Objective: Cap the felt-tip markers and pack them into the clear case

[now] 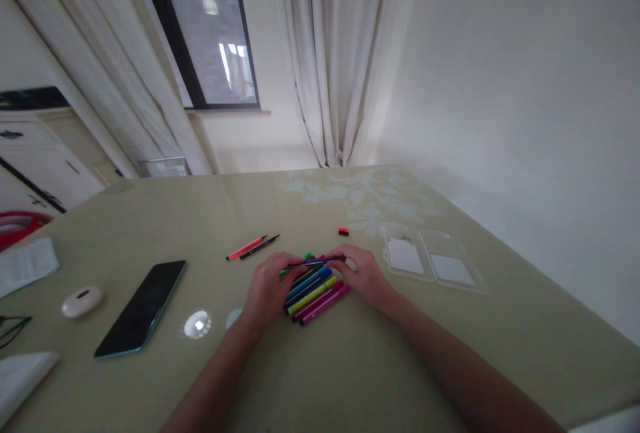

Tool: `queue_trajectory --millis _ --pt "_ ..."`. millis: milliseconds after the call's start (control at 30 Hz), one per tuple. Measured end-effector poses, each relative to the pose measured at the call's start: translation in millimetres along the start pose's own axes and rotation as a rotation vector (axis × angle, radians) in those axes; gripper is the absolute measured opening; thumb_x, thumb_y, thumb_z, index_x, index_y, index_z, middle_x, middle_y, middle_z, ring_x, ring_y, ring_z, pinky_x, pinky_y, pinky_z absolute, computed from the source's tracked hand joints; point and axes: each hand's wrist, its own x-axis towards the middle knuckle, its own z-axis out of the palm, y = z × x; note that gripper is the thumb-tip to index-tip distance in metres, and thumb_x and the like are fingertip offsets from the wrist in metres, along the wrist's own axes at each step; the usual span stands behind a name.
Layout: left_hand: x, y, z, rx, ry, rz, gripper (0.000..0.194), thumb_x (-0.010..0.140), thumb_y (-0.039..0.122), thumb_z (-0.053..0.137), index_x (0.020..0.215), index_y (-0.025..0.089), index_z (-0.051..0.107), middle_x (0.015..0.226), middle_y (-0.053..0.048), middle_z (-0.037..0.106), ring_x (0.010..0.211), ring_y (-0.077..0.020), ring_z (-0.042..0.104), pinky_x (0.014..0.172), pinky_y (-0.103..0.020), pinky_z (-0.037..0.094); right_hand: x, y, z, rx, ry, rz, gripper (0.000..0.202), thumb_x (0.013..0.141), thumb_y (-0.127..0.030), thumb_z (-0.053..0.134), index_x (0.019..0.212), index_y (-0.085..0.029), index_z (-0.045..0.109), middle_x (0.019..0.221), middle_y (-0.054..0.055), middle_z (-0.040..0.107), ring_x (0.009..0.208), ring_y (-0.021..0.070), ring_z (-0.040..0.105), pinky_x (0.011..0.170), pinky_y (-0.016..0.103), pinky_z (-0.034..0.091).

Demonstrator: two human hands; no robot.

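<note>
Left hand: the left hand [267, 286] rests on the bench [350, 366], fingers curled against the left ends of the pens; its fingertips pinch one end of a dark pen.
Right hand: the right hand [361, 273] lies palm-down at the right ends of the pens, fingers bent, its fingertips closed on the other end of the same dark pen.
Held pen: the dark pen [315, 262] spans the gap between the two hands, lying across the far edge of the row.
Pen row: the row of pens [315, 293] lies side by side between the hands, touching both; blue, yellow-green and magenta barrels show, slanting from lower left to upper right.
Loose pens: an orange pen [245, 248] and a black pen [259, 246] lie just beside each other, beyond the left hand and apart from it.
Cap: a small red-and-black cap [343, 231] lies beyond the right hand.
Case: a clear plastic case [430, 261] lies open and flat, near the right hand on its outer side.
Phone: a dark phone [143, 306] lies face-up, well to the left of the left hand.
Other items: a white oval object [82, 301] lies left of the phone.
</note>
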Motion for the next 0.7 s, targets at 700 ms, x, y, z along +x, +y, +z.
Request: queue_trajectory --millis 700 --pt "8.7 -57.1 -29.9 0.394 0.115 -0.173 0.038 0.098 0.036 0.044 0.11 0.017 0.075 0.111 -0.013 0.073 0.103 -0.0292 0.067 0.095 -0.044 0.053 4.9 41.3 -3.3 -0.699 0.004 0.156 0.042 0.097 -0.021 0.056 0.138 -0.02 0.06 0.129 0.014 0.067 0.122 0.0305 0.057 0.104 0.047 0.044"
